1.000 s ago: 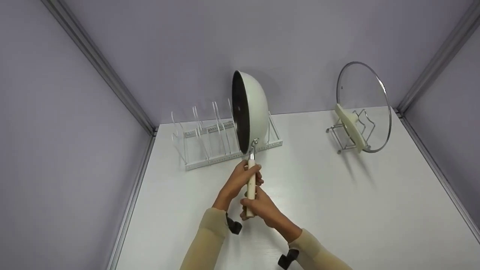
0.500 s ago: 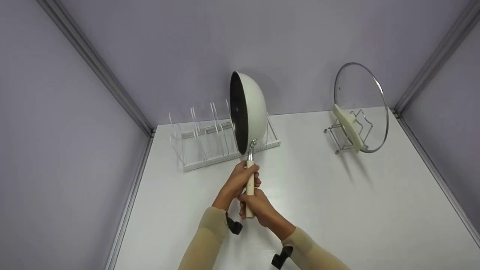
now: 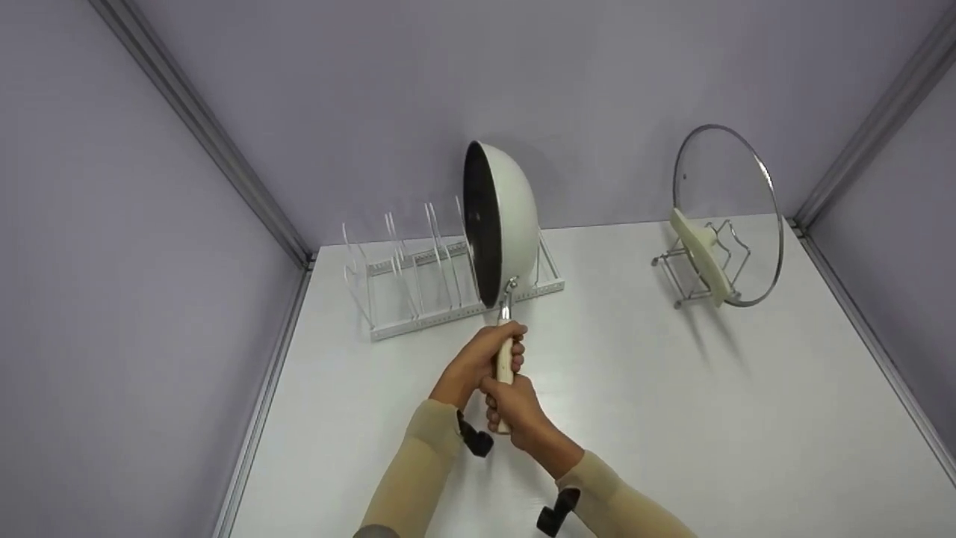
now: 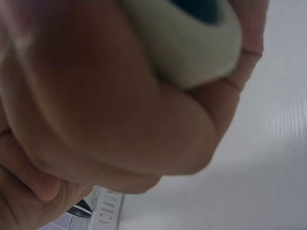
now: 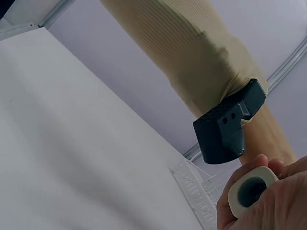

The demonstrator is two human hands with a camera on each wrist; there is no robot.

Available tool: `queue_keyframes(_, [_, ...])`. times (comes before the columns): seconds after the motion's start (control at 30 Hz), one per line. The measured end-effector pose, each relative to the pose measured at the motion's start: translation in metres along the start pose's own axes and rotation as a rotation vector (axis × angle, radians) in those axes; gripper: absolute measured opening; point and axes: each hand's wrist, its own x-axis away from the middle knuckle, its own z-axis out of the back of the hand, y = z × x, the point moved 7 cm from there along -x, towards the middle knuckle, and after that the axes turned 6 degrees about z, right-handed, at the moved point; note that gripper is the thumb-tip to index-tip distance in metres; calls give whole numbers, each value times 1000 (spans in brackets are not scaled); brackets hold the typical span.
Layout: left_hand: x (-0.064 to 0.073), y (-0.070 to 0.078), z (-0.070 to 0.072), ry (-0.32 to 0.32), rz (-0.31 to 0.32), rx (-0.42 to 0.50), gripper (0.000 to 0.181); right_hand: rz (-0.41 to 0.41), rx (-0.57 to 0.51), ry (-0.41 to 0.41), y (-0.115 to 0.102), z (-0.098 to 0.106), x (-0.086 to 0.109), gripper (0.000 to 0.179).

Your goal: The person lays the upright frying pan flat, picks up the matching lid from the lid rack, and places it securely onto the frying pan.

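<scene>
Both hands grip the cream handle of a wok (image 3: 514, 217) with a white outside and dark inside. My left hand (image 3: 482, 355) wraps the handle near its metal neck. Just below it, my right hand (image 3: 519, 407) holds the handle's lower part. The wok is tilted on its side, its dark inside facing left, over the right part of a white wire rack (image 3: 426, 320). Whether it rests in the rack cannot be told. Fingers curl around the handle's hollow end (image 5: 252, 189) in the right wrist view. Close-up fingers fill much of the left wrist view.
At the right, a glass lid (image 3: 773, 202) with a metal rim and cream handle leans upright in a small wire stand (image 3: 683, 288). Pale walls (image 3: 597, 97) with metal corner rails enclose the white table (image 3: 635, 418). The rack's left slots stand beside the wok.
The wok stays nearly still, with a slight shift of the whole view. My left hand's grip closes further over the upper handle, and the right hand sits slightly higher than one second ago.
</scene>
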Motion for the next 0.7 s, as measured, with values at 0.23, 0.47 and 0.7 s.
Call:
queue_keyframes(0.23, [-4, -1, -5, 15, 67, 19, 32, 7, 26, 25, -1, 2, 1, 12])
queue_keyframes(0.47, [-6, -2, -3, 40, 66, -10, 28, 20, 36, 42, -1, 3, 2, 11])
queue_keyframes(0.7, [-6, -3, -3, 40, 62, 11, 28, 27, 34, 52, 2, 4, 2, 12])
